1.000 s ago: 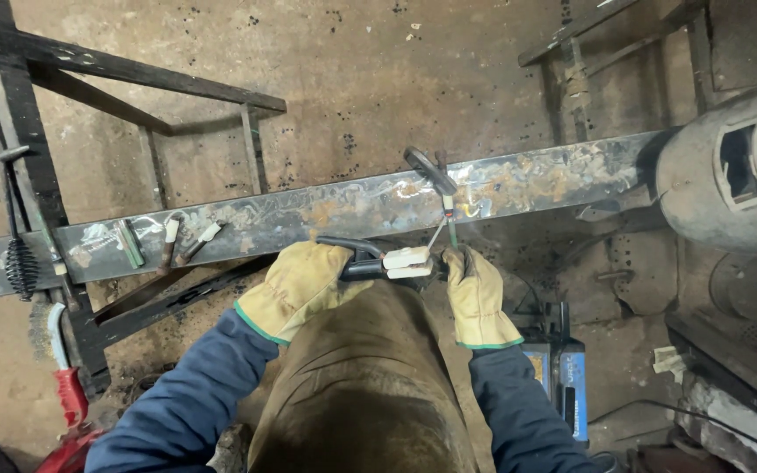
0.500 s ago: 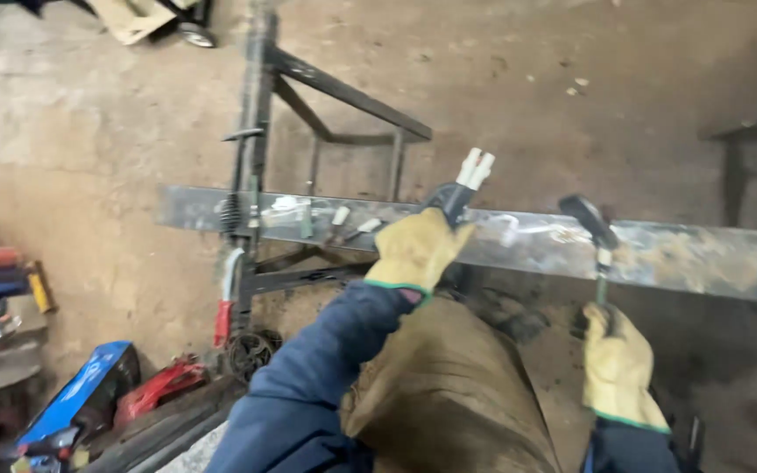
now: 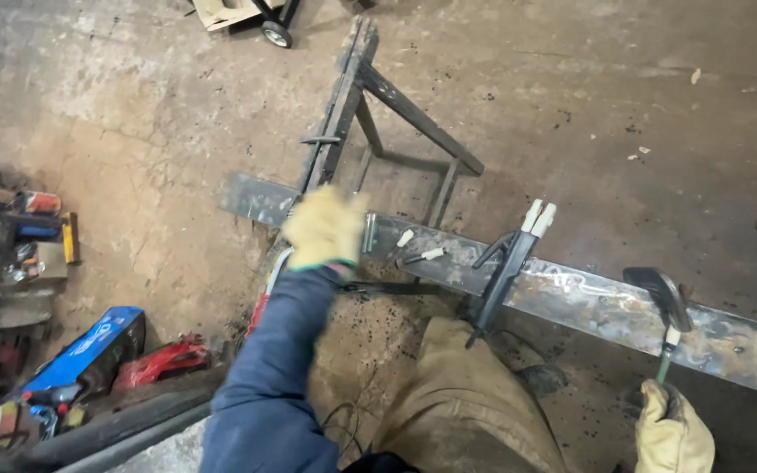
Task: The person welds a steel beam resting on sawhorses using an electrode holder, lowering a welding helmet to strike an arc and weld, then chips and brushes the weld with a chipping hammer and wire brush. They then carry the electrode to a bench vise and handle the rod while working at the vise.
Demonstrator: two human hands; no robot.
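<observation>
Your left hand (image 3: 324,229), in a yellow leather glove, hovers blurred over the near-left part of the long rusty flat steel bar (image 3: 589,302); whether it is spread or closed cannot be told. The bar runs from upper left to lower right across a dark steel trestle (image 3: 343,114), with small pale welding-rod stubs (image 3: 420,255) just right of that hand. Your right hand (image 3: 672,431) is closed round the handle of a chipping hammer (image 3: 661,302), whose head rests on the bar. A black electrode holder (image 3: 505,271) lies across the bar between both hands. Below is stained concrete floor (image 3: 177,105).
</observation>
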